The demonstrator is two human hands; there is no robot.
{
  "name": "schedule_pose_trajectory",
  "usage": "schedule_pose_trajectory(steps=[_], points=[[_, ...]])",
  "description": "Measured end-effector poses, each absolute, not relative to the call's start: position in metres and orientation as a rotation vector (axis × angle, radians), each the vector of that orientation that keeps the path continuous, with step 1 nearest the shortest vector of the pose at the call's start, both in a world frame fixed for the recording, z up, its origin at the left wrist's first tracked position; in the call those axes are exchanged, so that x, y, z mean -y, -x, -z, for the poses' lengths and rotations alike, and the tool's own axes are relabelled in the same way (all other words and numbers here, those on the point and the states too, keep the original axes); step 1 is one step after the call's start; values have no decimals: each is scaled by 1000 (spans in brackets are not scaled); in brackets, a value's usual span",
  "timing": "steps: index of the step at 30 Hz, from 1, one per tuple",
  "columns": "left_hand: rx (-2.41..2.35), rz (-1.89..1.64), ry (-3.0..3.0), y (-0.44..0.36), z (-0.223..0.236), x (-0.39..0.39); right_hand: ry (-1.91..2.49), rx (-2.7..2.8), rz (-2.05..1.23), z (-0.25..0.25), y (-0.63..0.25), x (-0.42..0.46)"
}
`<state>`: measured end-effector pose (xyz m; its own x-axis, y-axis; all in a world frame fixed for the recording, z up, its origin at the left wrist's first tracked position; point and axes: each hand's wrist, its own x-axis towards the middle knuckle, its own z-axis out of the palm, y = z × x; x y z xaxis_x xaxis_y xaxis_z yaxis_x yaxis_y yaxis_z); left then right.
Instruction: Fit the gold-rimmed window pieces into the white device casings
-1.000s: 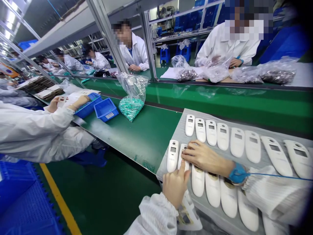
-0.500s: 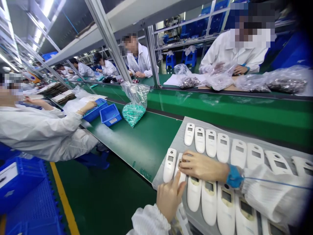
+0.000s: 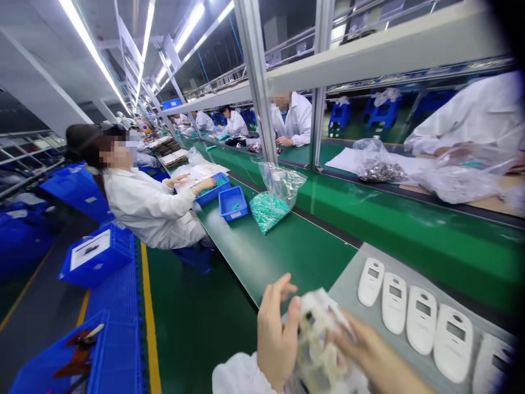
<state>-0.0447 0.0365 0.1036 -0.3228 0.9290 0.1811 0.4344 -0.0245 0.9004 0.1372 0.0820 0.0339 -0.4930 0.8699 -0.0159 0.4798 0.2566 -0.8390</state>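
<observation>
Cradling a crumpled clear plastic packet (image 3: 322, 342) between them, the left hand (image 3: 275, 334) and the right hand (image 3: 369, 350) sit low in the head view, with the packet at the bottom edge, just above a white pleated sleeve (image 3: 238, 375). The left hand is open, its fingers spread and not closed around the packet, and its palm side lies against the near side. The right hand's fingers press over the far side and seem to clasp it (how tightly, the blur hides). Something pale and printed shows through the film, too blurred to identify. A light pinch from the right hand, with the left palm as a backstop, looks like the surest way to control slippery film without crushing its contents.

Just right of the grip, white plastic device casings (image 3: 420, 320) lie in a row on a grey tray (image 3: 348, 268), which rests on a green conveyor belt (image 3: 283, 268). Farther along the belt, beyond the grip, are a bag of teal parts (image 3: 268, 212) and a blue plastic bin (image 3: 233, 203). A co-worker in a white coat (image 3: 147, 208) sits well off to the left, hands on another blue bin (image 3: 209, 191).
</observation>
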Motion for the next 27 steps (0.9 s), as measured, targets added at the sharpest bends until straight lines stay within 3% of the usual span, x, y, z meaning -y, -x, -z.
schedule_pose_trajectory(steps=[3,7,12,21,27], points=[[-1833,-1180,-1435,103,-122,-34,1282,2136,-1116,-80,-121,-156],[-1897,-1051,-1418,184,-112,3,1632,2044,-995,-107,-97,-235],[-1850,-1017,-1329,250,-93,42,1822,1765,-810,-118,-70,-244],[-1060,-747,-1479,150,-150,-20,1633,1291,-1219,-129,28,-123],[-768,-386,-1495,112,-135,-30,1579,740,-1311,-106,14,-93]])
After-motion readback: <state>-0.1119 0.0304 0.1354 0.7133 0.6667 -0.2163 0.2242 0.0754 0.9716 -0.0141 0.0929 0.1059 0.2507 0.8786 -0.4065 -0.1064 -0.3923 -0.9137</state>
